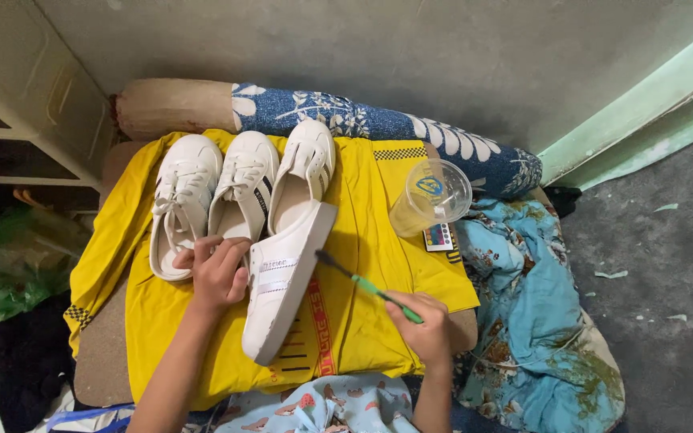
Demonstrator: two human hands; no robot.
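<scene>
Steadying a white shoe (282,277) on its side on a yellow cloth (362,240), sole up for access, the left hand (218,273) clasps its upper while the right hand (427,325) closes its grip around a green brush (366,285) near the sole.

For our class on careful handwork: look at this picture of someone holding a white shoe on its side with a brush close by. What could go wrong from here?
1. The left hand grips only the heel end of the tipped white shoe; it might slip or roll under brushing.
2. The brush in the right hand could flick dirt onto the yellow cloth.
3. The clear plastic cup lies tilted nearby and could roll if bumped.
</scene>
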